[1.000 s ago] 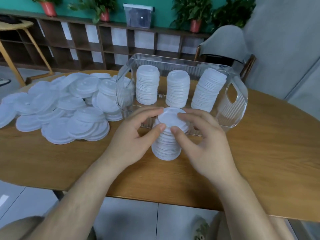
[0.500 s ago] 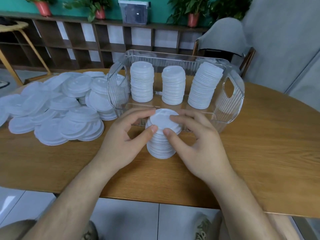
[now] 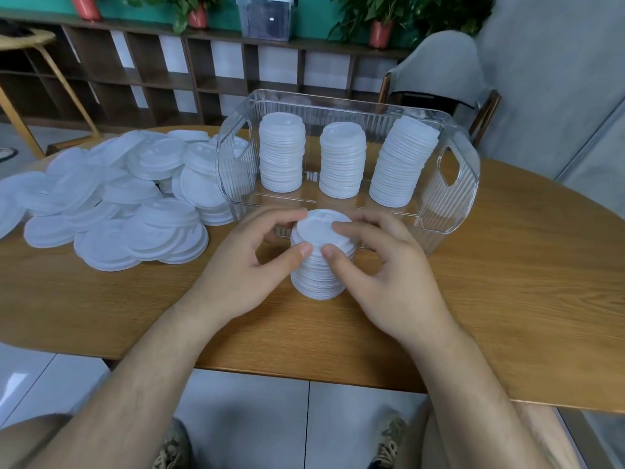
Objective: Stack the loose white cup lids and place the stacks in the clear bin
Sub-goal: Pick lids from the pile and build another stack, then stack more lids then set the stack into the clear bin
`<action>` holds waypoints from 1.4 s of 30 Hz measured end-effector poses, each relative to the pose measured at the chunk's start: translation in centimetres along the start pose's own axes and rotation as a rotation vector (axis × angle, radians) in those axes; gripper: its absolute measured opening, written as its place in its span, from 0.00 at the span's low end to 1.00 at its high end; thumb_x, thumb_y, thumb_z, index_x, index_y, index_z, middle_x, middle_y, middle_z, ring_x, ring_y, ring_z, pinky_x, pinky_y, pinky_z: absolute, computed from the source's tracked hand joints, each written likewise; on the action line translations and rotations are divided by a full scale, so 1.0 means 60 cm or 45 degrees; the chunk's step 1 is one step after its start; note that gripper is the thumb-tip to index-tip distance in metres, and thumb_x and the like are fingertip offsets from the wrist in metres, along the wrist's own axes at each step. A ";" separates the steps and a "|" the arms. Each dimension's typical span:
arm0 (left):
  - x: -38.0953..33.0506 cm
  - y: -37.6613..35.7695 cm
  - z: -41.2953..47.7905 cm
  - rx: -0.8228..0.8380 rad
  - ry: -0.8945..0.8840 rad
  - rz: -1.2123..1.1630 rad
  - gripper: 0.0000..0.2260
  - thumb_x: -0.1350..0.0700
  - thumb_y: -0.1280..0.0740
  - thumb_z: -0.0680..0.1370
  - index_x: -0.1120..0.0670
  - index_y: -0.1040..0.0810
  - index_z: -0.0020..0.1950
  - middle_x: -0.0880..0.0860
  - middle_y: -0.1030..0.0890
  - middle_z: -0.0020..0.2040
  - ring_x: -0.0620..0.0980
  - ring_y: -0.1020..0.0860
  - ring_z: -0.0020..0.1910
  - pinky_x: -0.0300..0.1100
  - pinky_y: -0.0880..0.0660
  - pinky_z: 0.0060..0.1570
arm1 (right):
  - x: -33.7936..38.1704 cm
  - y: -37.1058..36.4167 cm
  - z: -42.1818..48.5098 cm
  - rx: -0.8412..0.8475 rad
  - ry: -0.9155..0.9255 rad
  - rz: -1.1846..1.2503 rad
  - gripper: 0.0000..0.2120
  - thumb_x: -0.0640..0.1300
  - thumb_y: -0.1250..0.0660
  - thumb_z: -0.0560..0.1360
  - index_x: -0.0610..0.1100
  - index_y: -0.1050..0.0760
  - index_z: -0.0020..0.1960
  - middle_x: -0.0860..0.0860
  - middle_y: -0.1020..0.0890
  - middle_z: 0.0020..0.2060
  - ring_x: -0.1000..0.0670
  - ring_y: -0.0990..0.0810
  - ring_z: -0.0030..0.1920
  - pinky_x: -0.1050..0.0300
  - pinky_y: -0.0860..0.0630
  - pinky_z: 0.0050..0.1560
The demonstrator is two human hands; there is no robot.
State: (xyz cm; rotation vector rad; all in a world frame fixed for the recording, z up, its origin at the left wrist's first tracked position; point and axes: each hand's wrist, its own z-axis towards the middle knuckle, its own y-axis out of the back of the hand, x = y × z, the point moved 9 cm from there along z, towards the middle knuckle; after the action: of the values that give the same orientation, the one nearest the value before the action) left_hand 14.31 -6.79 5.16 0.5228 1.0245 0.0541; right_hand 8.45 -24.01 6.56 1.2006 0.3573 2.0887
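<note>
Both hands, left (image 3: 243,265) and right (image 3: 382,275), grasp the stack (image 3: 321,262) beside the bin (image 3: 463,198); uneven squeeze may topple it

We are seeing white loose lids (image 3: 111,211) and a white front stack (image 3: 316,282) lying on a light-brown, wood-grained surface (image 3: 507,299). The clear bin (image 3: 468,198) is showing fine vertical ribbing, with white stacks (image 3: 342,164) showing through it. Behind, we are seeing a teal wall (image 3: 314,16), dark-brown shelving (image 3: 216,86), red plant pots (image 3: 380,34) and a grey chair cover (image 3: 439,69).
</note>
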 end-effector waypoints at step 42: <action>0.053 0.017 0.182 0.068 0.348 0.284 0.39 0.42 0.20 0.61 0.47 0.32 0.68 0.42 0.20 0.56 0.41 0.20 0.54 0.50 0.20 0.54 | -0.011 -0.056 0.244 0.425 0.231 -0.062 0.25 0.43 0.24 0.74 0.52 0.24 0.70 0.59 0.28 0.68 0.61 0.29 0.65 0.61 0.27 0.59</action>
State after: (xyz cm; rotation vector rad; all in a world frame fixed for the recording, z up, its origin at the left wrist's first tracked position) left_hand 25.20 -9.28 7.54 0.6905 1.2326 0.3037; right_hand 22.37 -23.47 12.15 1.1738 0.8381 2.1579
